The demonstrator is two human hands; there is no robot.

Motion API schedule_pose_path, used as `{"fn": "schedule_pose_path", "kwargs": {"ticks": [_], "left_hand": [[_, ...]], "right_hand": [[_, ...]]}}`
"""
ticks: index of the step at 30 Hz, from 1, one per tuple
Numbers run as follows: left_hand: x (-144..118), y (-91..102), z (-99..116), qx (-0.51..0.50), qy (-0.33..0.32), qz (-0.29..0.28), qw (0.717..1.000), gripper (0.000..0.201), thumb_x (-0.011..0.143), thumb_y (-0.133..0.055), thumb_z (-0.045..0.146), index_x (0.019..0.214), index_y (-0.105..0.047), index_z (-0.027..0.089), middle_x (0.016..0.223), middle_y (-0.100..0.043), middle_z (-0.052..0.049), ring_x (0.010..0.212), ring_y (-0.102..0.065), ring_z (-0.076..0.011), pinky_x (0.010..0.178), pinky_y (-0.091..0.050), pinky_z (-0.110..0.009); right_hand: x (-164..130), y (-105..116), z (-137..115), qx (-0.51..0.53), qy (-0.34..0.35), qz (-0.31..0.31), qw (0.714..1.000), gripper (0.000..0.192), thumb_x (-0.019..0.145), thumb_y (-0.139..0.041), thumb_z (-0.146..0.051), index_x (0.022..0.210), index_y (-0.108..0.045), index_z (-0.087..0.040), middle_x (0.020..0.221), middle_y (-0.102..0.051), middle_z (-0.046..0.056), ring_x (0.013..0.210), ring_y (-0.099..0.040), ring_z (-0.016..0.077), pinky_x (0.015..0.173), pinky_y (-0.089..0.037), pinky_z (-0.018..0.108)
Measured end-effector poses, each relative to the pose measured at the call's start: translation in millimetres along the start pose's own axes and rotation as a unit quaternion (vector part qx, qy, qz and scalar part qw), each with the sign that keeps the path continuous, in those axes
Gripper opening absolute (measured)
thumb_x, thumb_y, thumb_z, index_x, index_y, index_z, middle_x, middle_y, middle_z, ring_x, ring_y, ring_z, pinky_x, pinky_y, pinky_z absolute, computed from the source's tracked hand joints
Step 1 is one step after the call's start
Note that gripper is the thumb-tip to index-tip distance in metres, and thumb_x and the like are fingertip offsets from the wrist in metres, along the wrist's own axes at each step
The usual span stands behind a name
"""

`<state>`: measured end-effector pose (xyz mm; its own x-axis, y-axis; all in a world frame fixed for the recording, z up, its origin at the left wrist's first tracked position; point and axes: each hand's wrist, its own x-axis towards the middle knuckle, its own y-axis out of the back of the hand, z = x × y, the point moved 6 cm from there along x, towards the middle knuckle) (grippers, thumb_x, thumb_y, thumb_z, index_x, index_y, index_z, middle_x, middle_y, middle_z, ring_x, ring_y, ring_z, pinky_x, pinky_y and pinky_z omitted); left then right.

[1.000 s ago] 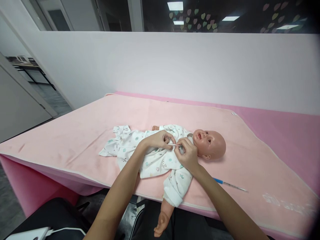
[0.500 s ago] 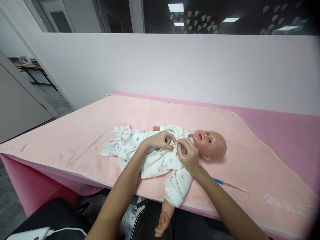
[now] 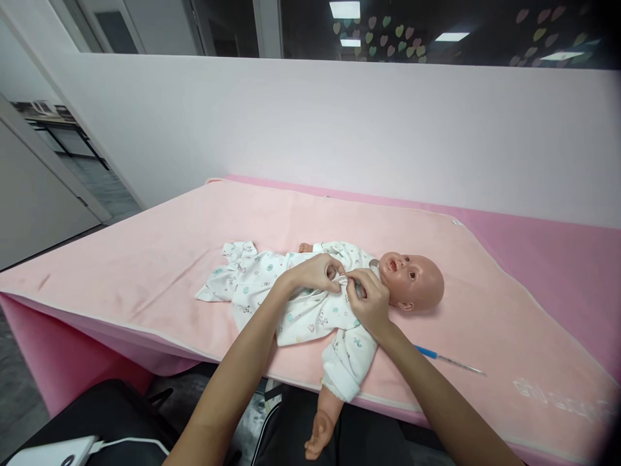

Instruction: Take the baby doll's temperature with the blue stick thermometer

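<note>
White printed romper (image 3: 295,310) on the doll (image 3: 410,281): left hand (image 3: 313,272) and right hand (image 3: 369,301) both pinch its collar tie, hidden between fingers.

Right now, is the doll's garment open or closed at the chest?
Closed, mostly: the garment wraps the doll's chest, and both hands pinch its tie near the neck. Cannot tell whether it's knotted.
</note>
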<state>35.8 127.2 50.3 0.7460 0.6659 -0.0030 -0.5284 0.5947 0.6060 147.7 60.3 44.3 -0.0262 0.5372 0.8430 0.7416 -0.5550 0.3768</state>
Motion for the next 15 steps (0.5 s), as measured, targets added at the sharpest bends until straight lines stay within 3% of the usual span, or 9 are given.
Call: {"fn": "schedule_pose_path", "kwargs": {"ticks": [15], "left_hand": [[2.4, -1.0, -9.4, -0.04, 0.013, -0.025, 0.999, 0.027, 0.061, -0.06, 0.019, 0.087, -0.064, 0.013, 0.049, -0.031, 0.008, 0.044, -0.026, -0.0053, 0.042, -0.017, -0.02]], "right_hand": [[-1.5, -1.1, 1.4, 0.013, -0.007, -0.003, 1.0, 0.019, 0.079, -0.049, -0.008, 0.088, -0.06, -0.02, 0.082, -0.064, 0.003, 0.073, -0.06, 0.0131, 0.063, -0.046, 0.024]]}}
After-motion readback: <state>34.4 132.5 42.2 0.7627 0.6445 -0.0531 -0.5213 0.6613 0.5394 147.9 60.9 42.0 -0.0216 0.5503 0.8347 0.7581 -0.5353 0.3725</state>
